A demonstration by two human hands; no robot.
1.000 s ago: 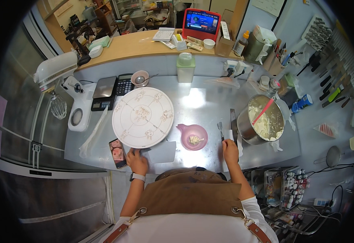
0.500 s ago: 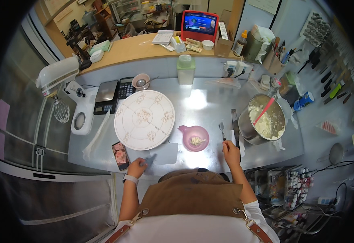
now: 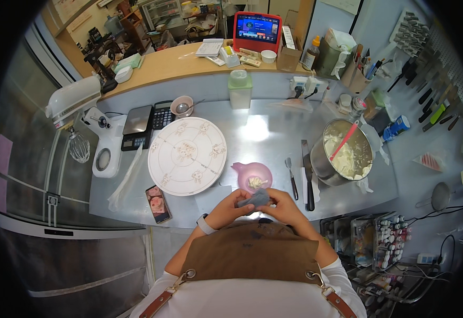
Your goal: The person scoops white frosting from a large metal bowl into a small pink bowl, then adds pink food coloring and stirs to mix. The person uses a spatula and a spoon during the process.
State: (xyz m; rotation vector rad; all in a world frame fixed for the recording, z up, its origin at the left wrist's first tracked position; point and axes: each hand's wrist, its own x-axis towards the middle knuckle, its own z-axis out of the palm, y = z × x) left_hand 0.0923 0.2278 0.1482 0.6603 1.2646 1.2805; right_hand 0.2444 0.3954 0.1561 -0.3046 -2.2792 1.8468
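Both of my hands are together in front of my apron, at the near edge of the metal table. Between them is a crumpled grey cloth (image 3: 257, 199), gripped from the left by my left hand (image 3: 231, 206) and from the right by my right hand (image 3: 283, 206). Just beyond the cloth sits a pink bowl (image 3: 260, 172) with a spout, holding a dab of white cream (image 3: 255, 183). A small spatula (image 3: 292, 180) with a dark handle lies to the right, beside a long palette knife (image 3: 308, 183).
On the left stand a white turntable (image 3: 183, 172), a phone (image 3: 158, 204), a scale (image 3: 137, 121) and a stand mixer (image 3: 109, 143). On the right, a metal pot (image 3: 318, 164) holds cream and a red spatula (image 3: 345, 142). A lidded container (image 3: 240, 93) stands at the back.
My left hand has brought the grey cloth rightward to the middle. The small spatula, earlier in my right hand, now lies on the table, and that hand has moved left onto the cloth.
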